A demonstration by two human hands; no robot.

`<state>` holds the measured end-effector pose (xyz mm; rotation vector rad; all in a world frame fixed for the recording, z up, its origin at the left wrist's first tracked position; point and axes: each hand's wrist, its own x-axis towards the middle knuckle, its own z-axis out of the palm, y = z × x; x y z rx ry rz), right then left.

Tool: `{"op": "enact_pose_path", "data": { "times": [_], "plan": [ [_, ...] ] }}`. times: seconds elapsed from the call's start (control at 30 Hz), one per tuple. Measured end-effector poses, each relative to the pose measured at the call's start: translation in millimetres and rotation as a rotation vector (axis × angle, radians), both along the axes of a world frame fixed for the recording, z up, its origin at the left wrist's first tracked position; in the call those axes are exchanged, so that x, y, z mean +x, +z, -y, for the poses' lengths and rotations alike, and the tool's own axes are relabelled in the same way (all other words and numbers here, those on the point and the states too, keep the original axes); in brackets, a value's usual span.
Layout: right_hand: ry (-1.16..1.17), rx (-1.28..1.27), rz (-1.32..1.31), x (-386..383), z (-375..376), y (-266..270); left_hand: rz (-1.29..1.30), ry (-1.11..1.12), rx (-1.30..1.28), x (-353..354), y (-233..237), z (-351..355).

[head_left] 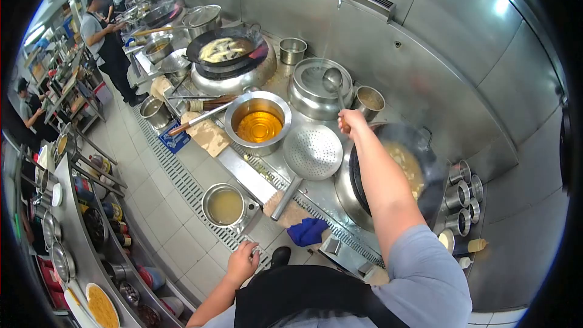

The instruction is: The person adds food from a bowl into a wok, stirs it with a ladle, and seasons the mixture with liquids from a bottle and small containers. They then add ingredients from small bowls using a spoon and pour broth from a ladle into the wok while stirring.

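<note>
The left hand [243, 259] is held low beside the apron [291, 294], open with fingers loosely curled, presumably to leave the bench [325, 193] unobstructed. The strainer [313, 150] is set with its handle toward the near edge, likely for ready access. The wok [432, 167], containing liquid and pale pieces, is partly covered from view by the right forearm [388, 185]. The ladle [332, 79] is gripped by its handle in the closed right hand [353, 123]; its bowl is positioned over the lidded pot [313, 106], apparently clear of the wok.
</note>
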<state>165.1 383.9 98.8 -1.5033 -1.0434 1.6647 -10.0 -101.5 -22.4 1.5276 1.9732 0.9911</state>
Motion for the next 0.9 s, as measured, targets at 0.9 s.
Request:
{"op": "enact_pose_path", "data": {
  "times": [0.9],
  "plan": [
    [-0.073,0.625,1.182,203.5,227.8,72.0,-0.192,-0.437,-0.206,110.1,-18.1,-139.0]
  ]
}}
